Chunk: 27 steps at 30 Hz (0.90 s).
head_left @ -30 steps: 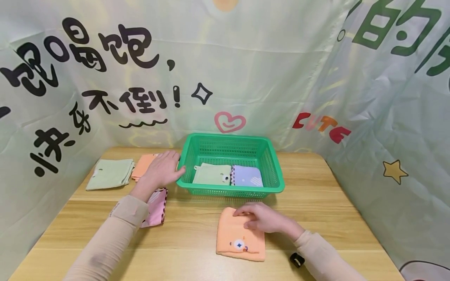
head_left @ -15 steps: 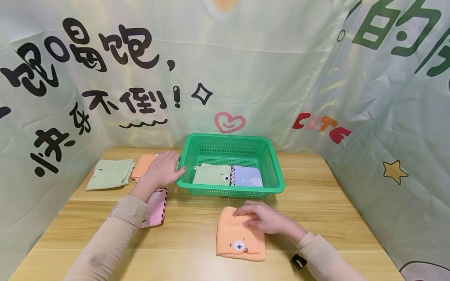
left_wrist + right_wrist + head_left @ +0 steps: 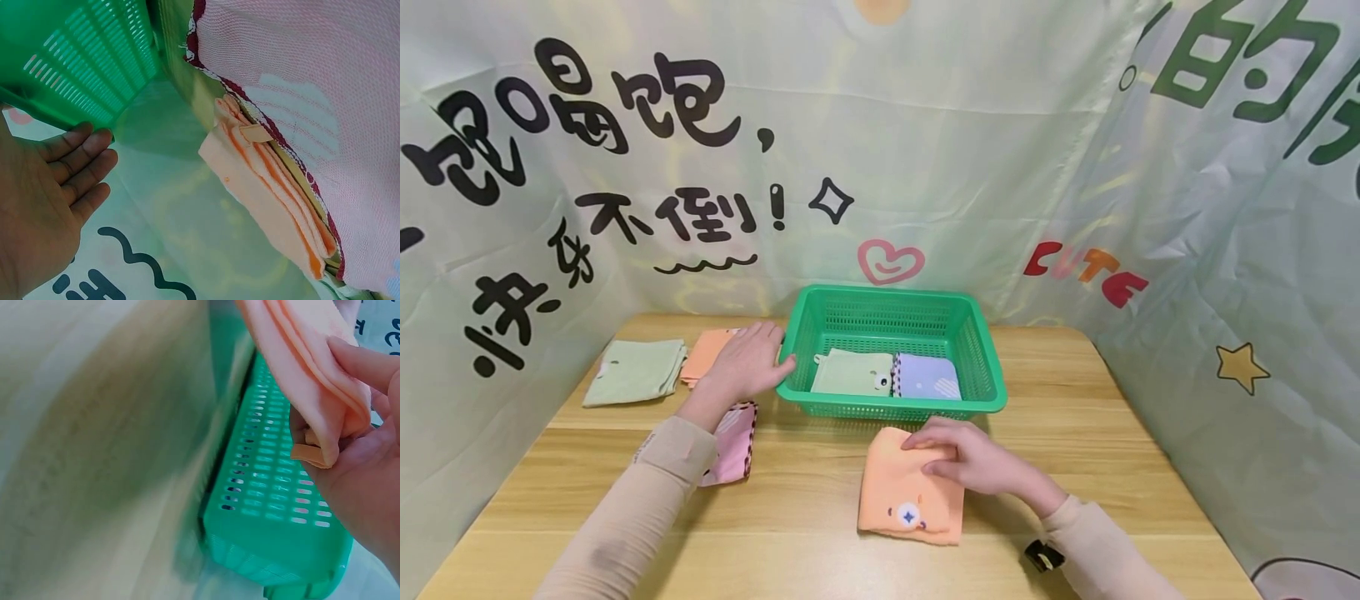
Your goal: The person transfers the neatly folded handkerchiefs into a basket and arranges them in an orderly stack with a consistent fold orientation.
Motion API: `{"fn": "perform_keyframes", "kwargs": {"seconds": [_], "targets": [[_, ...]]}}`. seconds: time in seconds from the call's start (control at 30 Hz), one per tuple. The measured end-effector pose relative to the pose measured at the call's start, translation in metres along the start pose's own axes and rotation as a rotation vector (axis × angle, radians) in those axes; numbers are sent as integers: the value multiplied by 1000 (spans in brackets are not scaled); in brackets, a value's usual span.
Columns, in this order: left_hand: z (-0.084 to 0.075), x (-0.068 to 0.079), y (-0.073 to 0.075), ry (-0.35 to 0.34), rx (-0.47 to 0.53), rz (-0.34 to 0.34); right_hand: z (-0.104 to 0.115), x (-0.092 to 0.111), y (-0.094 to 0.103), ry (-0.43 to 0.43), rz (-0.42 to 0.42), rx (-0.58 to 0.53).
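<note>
Our right hand (image 3: 976,460) pinches the orange cloth (image 3: 901,487) before the green basket (image 3: 891,402); our left hand (image 3: 745,362), fingers loose, touches its left rim. Behind the purple cloth (image 3: 927,377) we see free room inside.

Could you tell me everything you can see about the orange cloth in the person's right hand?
The orange cloth looks soft and towel-like, folded into several layers. On its face is a round white patch with a dark blue star, small dark marks around it. The right wrist view shows a tan tab at one edge. The right hand pinches it between thumb and fingers, in front of the green basket. Whether it touches the table is unclear.
</note>
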State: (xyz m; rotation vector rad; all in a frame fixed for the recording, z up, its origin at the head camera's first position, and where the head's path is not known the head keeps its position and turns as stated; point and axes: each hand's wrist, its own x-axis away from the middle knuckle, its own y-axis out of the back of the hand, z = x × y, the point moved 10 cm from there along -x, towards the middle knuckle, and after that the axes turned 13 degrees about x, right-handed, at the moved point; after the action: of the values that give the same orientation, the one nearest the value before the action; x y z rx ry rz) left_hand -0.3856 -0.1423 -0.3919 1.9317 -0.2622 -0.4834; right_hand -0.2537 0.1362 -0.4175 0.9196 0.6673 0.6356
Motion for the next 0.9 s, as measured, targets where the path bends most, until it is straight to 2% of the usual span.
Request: {"fn": "perform_keyframes", "kwargs": {"seconds": [0.13,0.4,0.67,0.9], "targets": [[0,0,0,-2,2,-2,4,0,12,12,-47,-25],[0,0,-1,-1,2,7,15,-2,36,89,-146,-27],[0,0,-1,-3,-2,7,7,-5,49,33,-139,-56],[0,0,-1,-8,-2,6,7,-11,67,41,-158,-73]]}}
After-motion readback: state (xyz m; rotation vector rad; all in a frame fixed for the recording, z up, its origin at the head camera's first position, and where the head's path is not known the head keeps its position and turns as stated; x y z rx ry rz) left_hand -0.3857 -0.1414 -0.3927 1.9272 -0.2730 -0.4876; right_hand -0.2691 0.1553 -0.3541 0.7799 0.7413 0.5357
